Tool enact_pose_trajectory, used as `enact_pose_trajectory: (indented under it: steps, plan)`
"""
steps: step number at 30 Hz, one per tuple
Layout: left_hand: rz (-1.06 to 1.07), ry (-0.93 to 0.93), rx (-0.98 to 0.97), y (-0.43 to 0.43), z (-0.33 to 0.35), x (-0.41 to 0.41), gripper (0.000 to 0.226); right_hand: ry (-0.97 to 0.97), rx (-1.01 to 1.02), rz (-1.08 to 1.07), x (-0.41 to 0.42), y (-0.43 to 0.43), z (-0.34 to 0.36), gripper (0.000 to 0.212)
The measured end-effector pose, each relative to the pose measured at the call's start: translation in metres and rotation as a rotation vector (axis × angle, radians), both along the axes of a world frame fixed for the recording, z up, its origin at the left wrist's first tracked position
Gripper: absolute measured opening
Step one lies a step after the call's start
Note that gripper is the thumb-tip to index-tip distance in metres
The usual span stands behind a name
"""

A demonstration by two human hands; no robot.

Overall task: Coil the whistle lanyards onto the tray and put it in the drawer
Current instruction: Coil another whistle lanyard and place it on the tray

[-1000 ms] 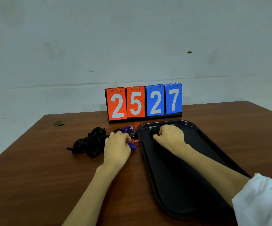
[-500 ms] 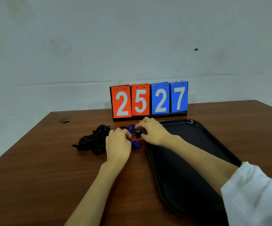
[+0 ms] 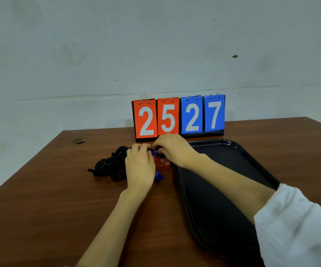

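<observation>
Back from the tray within the last second, the person's right hand has rejoined the left hand over the heap of whistle gear, and the camera has shifted slightly with it.

That heap, a loose tangle of black cord lanyards with red and purple translucent plastic whistles at its right end, lies on the brown wooden desk just beside the left edge of the glossy black plastic tray. Both hands have their fingers curled down into the whistle end of the pile, knuckles almost meeting. What each one actually grips is hidden beneath the fingers, so it cannot be told.

Judged from this view, the job is at an early stage. Most of the cords remain in one knotted mass on the desk, and the visible tray floor shows nothing coiled on it (its far left corner is covered by the right hand). Separating, coiling and loading lie ahead, as does stowing the tray. No drawer is in view.

Behind the hands stands a flip scoreboard with orange cards reading 25 and blue cards reading 27, backed by a pale scuffed wall. A white sleeve covers the right arm above the forearm.
</observation>
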State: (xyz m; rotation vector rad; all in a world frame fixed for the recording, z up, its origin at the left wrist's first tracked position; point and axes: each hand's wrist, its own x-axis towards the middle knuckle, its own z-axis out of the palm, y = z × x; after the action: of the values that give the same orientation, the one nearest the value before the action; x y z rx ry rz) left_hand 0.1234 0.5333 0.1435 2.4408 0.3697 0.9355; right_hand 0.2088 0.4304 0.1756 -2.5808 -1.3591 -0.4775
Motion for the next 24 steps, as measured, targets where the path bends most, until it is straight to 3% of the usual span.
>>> enact_pose_trajectory:
  steps: [3, 8, 11, 16, 19, 24]
  plan:
    - [0.016, -0.024, -0.004, -0.002, 0.006, 0.0, 0.032, -0.172, 0.05, 0.064, -0.003, 0.001, 0.004, 0.027]
    - [-0.149, -0.028, -0.365, -0.006, 0.008, 0.002, 0.037, -0.336, 0.158, 0.105, -0.012, -0.006, 0.006, 0.036]
    - [-0.312, -0.064, -0.673, -0.01, 0.019, -0.003, 0.03, -0.272, 0.244, 0.108, -0.02, -0.012, 0.009, 0.037]
    - [-0.438, -0.124, -0.851, -0.009, 0.021, -0.006, 0.019, -0.069, 0.513, -0.011, -0.027, -0.02, 0.001, 0.053]
    - [-0.364, -0.22, -0.861, -0.009, 0.024, -0.008, 0.016, 0.367, 0.75, -0.208, -0.031, -0.016, -0.008, 0.051]
    - [-0.321, -0.286, -0.843, -0.011, 0.021, -0.008, 0.014, 1.36, 1.147, -0.227, -0.047, -0.014, 0.004, 0.026]
